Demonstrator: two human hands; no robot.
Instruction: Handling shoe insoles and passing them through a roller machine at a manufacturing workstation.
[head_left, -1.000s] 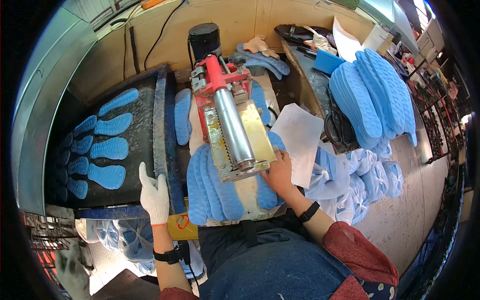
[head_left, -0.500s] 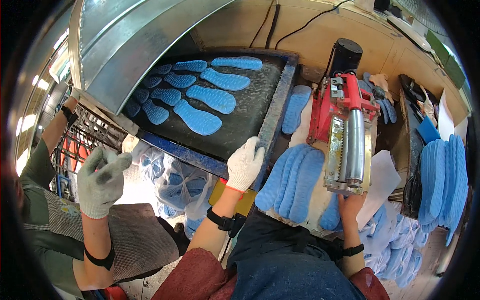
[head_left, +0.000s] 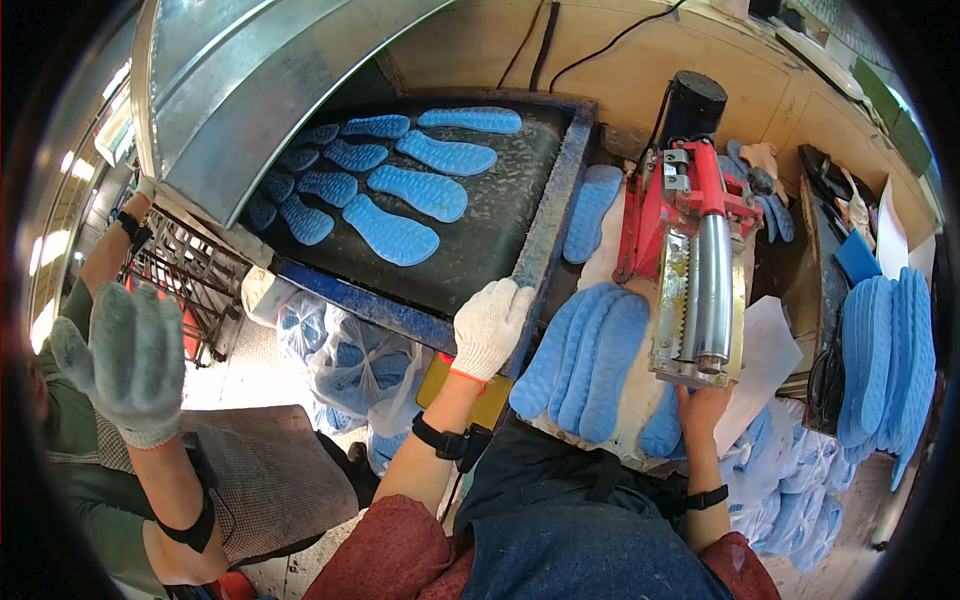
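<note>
My left hand point(head_left: 490, 325), in a white knit glove, rests on the near corner of the conveyor's blue frame point(head_left: 560, 205), fingers laid over the rim with nothing seen in them. Blue insoles point(head_left: 390, 230) lie spread in rows on the black belt. My bare right hand point(head_left: 703, 412) is at the front lower edge of a red machine with a steel roller point(head_left: 711, 290); its fingertips are partly hidden there. Just left of that hand, a blue insole point(head_left: 662, 425) lies partly under the machine. A row of overlapping insoles point(head_left: 590, 365) lies farther left.
At the left sits a co-worker, one grey-white gloved hand point(head_left: 130, 360) raised. A sheet-metal hood point(head_left: 270, 90) covers part of the conveyor. Bagged insoles point(head_left: 350, 360) stand below it. More insoles point(head_left: 885, 365) are stacked at the right, beside white sheets and a black-edged box.
The co-worker's gloved hand has moved left and opened, fingers spread upward. My left hand's fingers have flattened a little on the rim. My right hand stays in place.
</note>
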